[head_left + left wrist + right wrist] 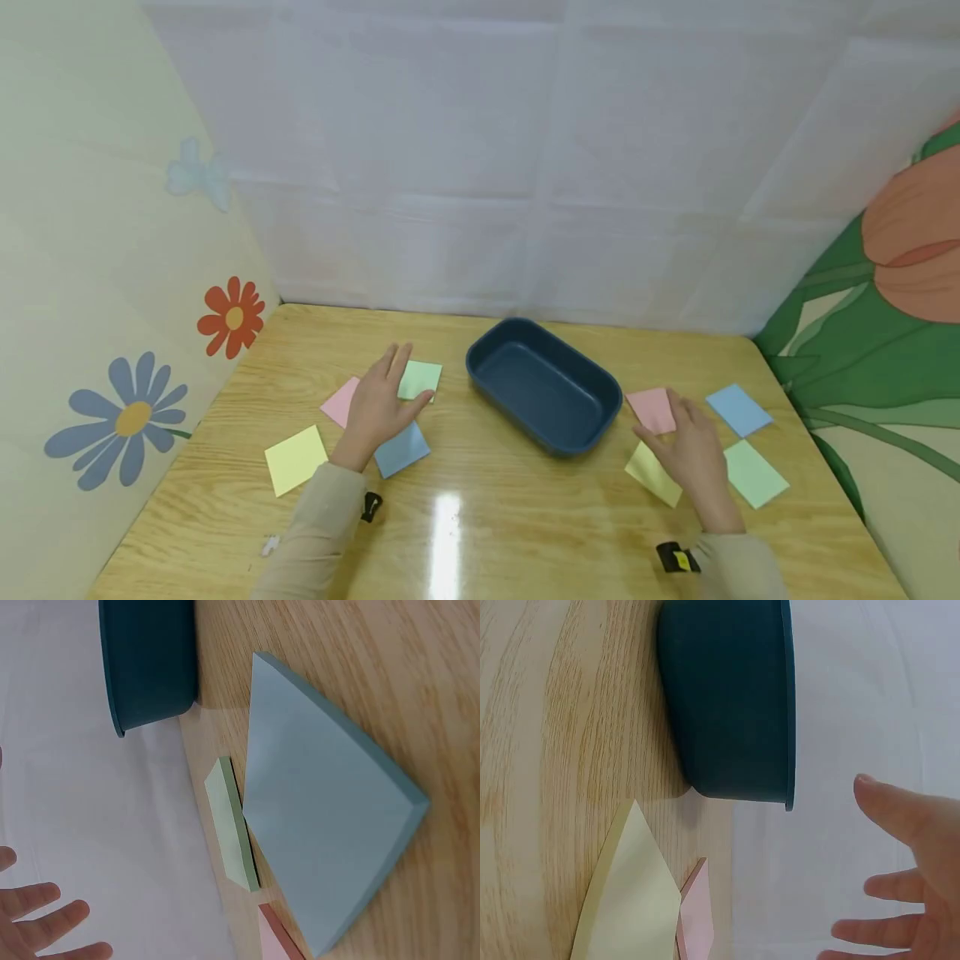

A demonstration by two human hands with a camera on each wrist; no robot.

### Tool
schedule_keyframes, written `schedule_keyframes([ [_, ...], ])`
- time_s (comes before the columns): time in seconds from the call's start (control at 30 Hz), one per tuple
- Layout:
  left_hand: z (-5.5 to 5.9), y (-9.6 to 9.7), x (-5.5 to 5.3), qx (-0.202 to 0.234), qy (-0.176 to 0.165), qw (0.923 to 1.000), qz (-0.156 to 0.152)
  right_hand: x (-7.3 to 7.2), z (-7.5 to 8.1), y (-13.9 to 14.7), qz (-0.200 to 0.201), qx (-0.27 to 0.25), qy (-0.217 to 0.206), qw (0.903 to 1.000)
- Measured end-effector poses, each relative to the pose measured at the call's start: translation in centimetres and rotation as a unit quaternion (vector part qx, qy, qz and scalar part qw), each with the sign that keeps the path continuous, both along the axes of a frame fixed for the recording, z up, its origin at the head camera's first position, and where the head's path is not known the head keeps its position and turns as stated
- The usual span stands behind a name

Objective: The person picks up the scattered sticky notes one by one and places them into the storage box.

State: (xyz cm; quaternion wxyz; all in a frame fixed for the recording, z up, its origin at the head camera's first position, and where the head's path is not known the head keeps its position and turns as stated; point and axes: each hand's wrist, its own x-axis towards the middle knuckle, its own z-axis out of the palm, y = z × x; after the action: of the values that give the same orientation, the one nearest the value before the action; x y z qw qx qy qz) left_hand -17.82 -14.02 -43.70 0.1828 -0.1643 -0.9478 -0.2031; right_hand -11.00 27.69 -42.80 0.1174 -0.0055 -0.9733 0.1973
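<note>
My left hand (378, 406) hovers, fingers spread and holding nothing, over the left group of sticky-note pads. Around it lie a green pad (422, 381), a pink pad (340, 403), a blue pad (402, 454) and a yellow pad (295, 460). The left wrist view shows the blue pad (322, 802) close up. Over the right group, my right hand (696, 450) is likewise unfolded, with nothing in it. Near its fingers are a pink pad (649, 410) and a yellow pad (651, 477); a blue pad (739, 409) and a green pad (757, 475) lie further right.
Between the two groups stands a dark blue rectangular tub (543, 392), set at an angle on the wooden table (517, 525). A white cloth (480, 167) hangs behind the table. A small white scrap (271, 545) lies at the front left.
</note>
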Motion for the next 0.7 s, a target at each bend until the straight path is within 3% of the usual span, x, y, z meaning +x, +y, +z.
schedule_keyframes([
  [0.27, 0.1, 0.0, 0.0, 0.048, 0.033, 0.9983, 0.008, -0.5, 0.1, -0.4, -0.006, -0.004, -0.012, 0.9999],
  [0.47, 0.0, 0.1, 0.1, 0.056, 0.045, 0.9974, 0.009, -1.0, -0.2, -1.3, -0.002, -0.045, -0.031, 0.9985],
  [0.6, 0.0, 0.1, 0.0, 0.061, 0.045, 0.9971, 0.003, -1.2, -0.6, -1.7, 0.001, -0.104, -0.033, 0.994],
  [0.7, 0.1, 0.2, 0.0, 0.064, 0.042, 0.9971, 0.0, -1.4, -1.1, -1.8, -0.002, -0.192, -0.064, 0.9794],
])
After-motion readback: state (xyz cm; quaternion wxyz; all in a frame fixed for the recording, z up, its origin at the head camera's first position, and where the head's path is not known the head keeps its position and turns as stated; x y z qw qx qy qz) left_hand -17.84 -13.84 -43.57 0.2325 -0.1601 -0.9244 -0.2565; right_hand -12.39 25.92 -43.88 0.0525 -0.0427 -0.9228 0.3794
